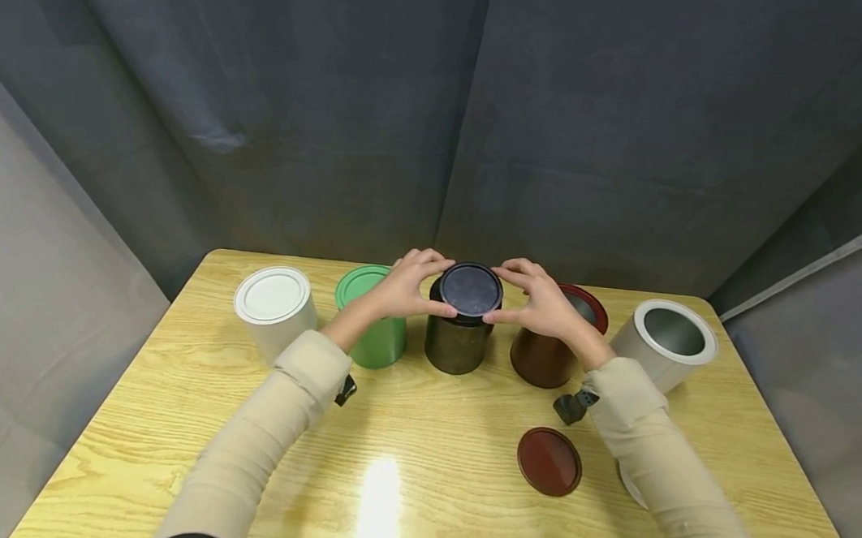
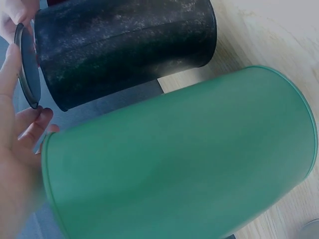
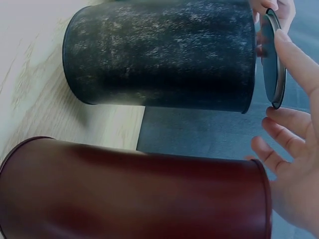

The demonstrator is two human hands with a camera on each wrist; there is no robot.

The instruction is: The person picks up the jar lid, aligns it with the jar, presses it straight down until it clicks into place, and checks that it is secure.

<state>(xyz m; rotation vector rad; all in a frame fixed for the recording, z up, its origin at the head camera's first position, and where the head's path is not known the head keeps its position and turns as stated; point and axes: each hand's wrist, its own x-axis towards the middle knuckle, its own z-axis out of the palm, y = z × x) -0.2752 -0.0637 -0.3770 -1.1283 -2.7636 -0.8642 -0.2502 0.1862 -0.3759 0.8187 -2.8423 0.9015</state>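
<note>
A round black lid [image 1: 471, 289] is held between both hands over a black can [image 1: 456, 347] with a scuffed side. My left hand [image 1: 408, 288] pinches the lid's left rim between thumb and fingers. Opposite it, my right hand [image 1: 541, 303] pinches the right rim. Both wrist views show a gap between the lid [image 3: 272, 59] and the mouth of the black can [image 3: 159, 55]. Beside the left hand stands a green can [image 1: 390, 344] with a green top, partly covered by that hand. A dark red can [image 1: 539, 357], uncovered, stands by the right hand.
At the far left is a white can [image 1: 285, 330] with its lid on. An open white can [image 1: 675, 335] stands at the far right. A dark red lid [image 1: 549, 462] lies on the wooden table [image 1: 435, 472]; a white rim [image 1: 630, 487] shows beneath the right forearm. Grey curtains surround the table.
</note>
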